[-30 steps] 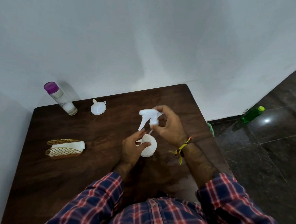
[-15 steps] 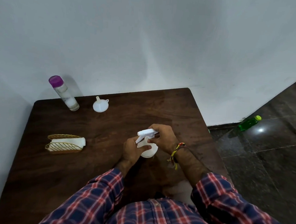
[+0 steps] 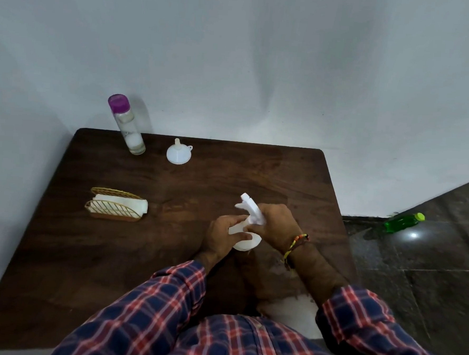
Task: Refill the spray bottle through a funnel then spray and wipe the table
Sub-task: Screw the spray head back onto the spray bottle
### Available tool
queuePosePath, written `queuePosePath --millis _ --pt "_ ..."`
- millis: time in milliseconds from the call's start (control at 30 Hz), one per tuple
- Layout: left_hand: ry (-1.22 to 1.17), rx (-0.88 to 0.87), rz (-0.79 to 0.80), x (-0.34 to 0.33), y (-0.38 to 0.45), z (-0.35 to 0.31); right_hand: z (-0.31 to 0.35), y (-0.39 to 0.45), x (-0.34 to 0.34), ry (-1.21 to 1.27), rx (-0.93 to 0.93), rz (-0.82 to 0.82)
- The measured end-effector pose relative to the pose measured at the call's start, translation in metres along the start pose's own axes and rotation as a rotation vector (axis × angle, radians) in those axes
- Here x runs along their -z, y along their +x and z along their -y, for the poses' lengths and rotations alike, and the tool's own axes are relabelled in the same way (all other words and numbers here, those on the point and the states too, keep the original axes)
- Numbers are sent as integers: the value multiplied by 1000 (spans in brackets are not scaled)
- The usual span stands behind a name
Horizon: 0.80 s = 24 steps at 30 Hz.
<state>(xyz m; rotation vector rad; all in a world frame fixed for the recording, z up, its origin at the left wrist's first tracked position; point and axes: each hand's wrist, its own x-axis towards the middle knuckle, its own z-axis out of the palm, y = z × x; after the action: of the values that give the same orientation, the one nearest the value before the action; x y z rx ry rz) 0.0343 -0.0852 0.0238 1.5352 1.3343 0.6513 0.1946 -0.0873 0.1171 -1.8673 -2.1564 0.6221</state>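
The spray head (image 3: 250,210) is back down on the spray bottle (image 3: 244,239) — right hand (image 3: 275,225) clamped on it, left hand (image 3: 223,235) gripping the body — so refilling looks done.

On the table (image 3: 112,266), the spray bottle (image 3: 247,240) stands right of centre, the left hand (image 3: 221,237) on its left side and the right hand (image 3: 275,226) on its right, at the spray head (image 3: 250,210). Far back left stands a capped bottle (image 3: 128,128), the funnel (image 3: 177,152) just right of it. The napkin holder (image 3: 116,208) sits left, well apart. Off on the floor at right lies another bottle (image 3: 402,222).
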Motion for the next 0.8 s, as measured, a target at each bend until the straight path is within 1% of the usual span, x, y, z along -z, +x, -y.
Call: queuePosePath --millis 100,167,233,267,333,400,467,600,700,800 --pt "21 -39 1 1 -2 0 5 -8 -15 -96 -89 -106" --pt "34 -38 -17 2 -4 -1 4 -10 -21 -40 -107 -87" --pt "49 -56 -38 2 -6 -1 2 -14 -24 80 -50 -25" --pt "51 -54 -47 2 -6 -1 1 -17 -27 129 -29 -24" --pt "32 -40 -52 -1 -7 -1 1 -21 -32 196 -46 -129" --pt "34 -36 -53 -5 -8 -2 1 -22 -34 186 -123 -235" --pt "57 -26 -62 -7 -8 -3 2 -20 -32 129 -171 -230" --pt "67 7 -59 -9 -8 -3 -7 -25 -36 153 -111 -178" --pt "82 41 -72 -10 -9 -5 -8 -31 -44 193 -79 -227" --pt "95 48 -94 -11 -11 -8 -9 -29 -46 161 -163 -253"
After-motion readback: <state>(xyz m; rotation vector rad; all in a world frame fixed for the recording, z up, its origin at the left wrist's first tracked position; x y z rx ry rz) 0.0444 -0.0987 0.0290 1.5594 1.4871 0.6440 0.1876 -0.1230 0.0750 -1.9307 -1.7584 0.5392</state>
